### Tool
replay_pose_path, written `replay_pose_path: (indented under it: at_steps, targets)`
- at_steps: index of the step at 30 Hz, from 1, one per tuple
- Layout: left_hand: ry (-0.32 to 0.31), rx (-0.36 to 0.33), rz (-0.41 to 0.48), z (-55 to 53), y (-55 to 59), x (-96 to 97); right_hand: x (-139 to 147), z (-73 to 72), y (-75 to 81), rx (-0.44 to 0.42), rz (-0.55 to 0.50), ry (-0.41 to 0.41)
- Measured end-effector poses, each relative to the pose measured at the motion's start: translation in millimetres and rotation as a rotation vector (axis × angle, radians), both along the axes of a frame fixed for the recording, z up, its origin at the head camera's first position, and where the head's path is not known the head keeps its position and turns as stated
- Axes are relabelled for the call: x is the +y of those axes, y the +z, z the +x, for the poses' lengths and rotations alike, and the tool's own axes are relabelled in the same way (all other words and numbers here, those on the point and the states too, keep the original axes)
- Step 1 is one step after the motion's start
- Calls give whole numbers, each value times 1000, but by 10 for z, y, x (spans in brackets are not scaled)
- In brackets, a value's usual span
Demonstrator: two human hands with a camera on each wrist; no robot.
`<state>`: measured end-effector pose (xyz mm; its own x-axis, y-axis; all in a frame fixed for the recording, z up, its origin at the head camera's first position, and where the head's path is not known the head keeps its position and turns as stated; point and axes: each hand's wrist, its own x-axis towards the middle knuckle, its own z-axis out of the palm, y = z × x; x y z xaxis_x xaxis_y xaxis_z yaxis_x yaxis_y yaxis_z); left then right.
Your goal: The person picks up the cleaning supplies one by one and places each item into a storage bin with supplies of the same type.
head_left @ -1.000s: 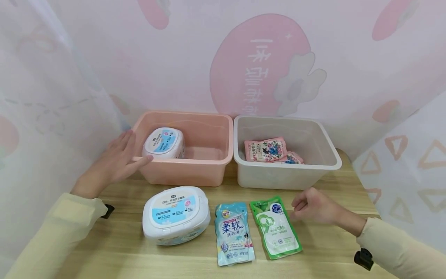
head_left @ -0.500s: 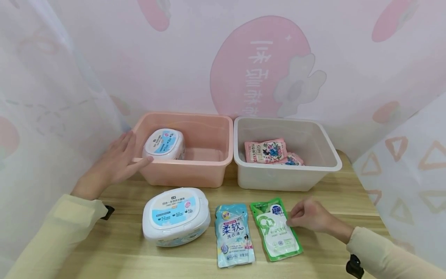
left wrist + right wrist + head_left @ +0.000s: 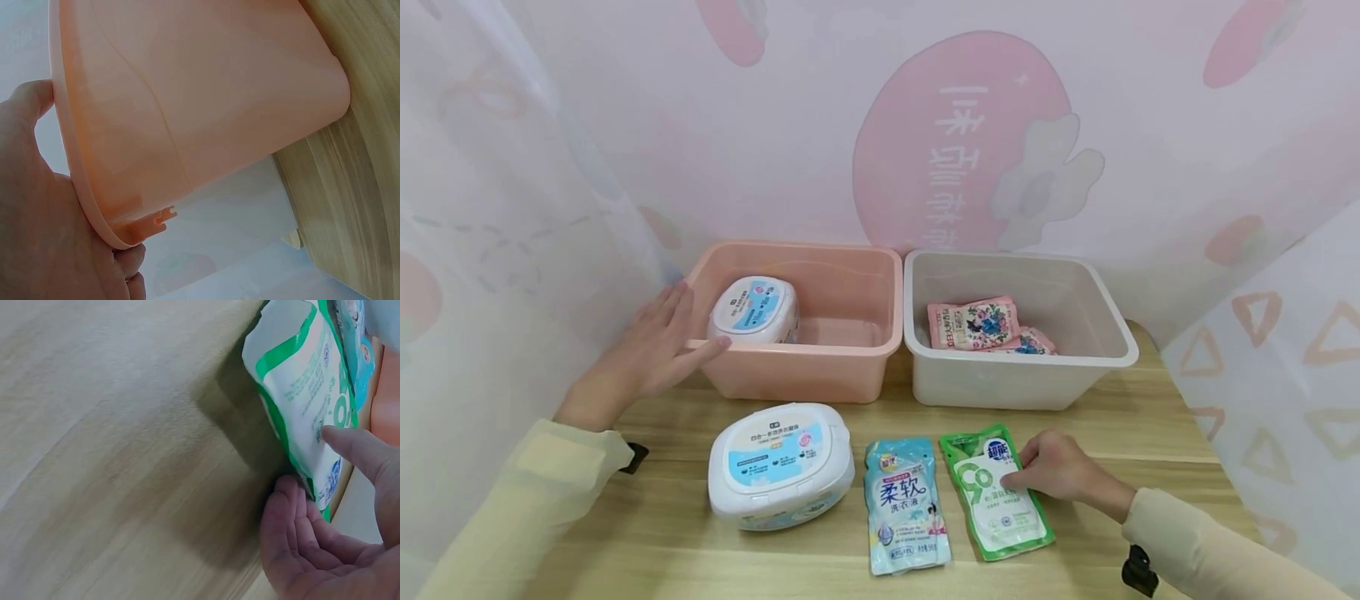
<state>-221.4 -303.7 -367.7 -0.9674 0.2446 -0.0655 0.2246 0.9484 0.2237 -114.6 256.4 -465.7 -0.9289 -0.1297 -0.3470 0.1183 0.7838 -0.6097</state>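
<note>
My left hand (image 3: 643, 346) rests on the near left corner of the pink bin (image 3: 797, 375), thumb over the front rim and fingers along the left side. Inside that bin is a white lidded tub (image 3: 754, 308). My right hand (image 3: 1067, 468) pinches the right edge of a green and white detergent pouch (image 3: 996, 500), thumb (image 3: 350, 447) on its printed face and fingers (image 3: 306, 537) at and beneath the edge. The pouch's edge tips up from the table in the right wrist view. Left of it lies a light blue laundry detergent pouch (image 3: 906, 508).
A larger white lidded tub (image 3: 780, 467) stands in front of the pink bin. The light grey bin (image 3: 992, 383) beside the pink one holds pink floral packets (image 3: 973, 323). Patterned curtains (image 3: 760, 125) hang behind and at both sides of the wooden table (image 3: 1120, 433).
My right hand has moved left from beside the green and white pouch onto its right edge, thumb now on its face. My left hand has stayed on the pink bin.
</note>
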Motion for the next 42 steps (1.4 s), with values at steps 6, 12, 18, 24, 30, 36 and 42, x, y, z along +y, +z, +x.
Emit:
replay_pose_path:
  at_steps: [6,12,18,24,30,36,42]
  targets:
    - [0,1,6,2,11,2,-80,-28,12,-38,21,-34]
    - [-1,14,11,-2,6,-3,-115,-18,22,-71,-22,-52]
    - [-4,20,15,-3,-8,-14,-128,19,46,-41,-105,-27]
    - [-6,19,29,0,-11,-14,-115,7,79,48,-187,90]
    - [-10,34,26,-12,-25,-4,-68,-59,247,152,-189,255]
    - [-9,27,26,-4,-22,-15,-7,-127,501,255,-128,399]
    - [-9,15,25,0,-14,-13,47,-170,783,275,-88,504]
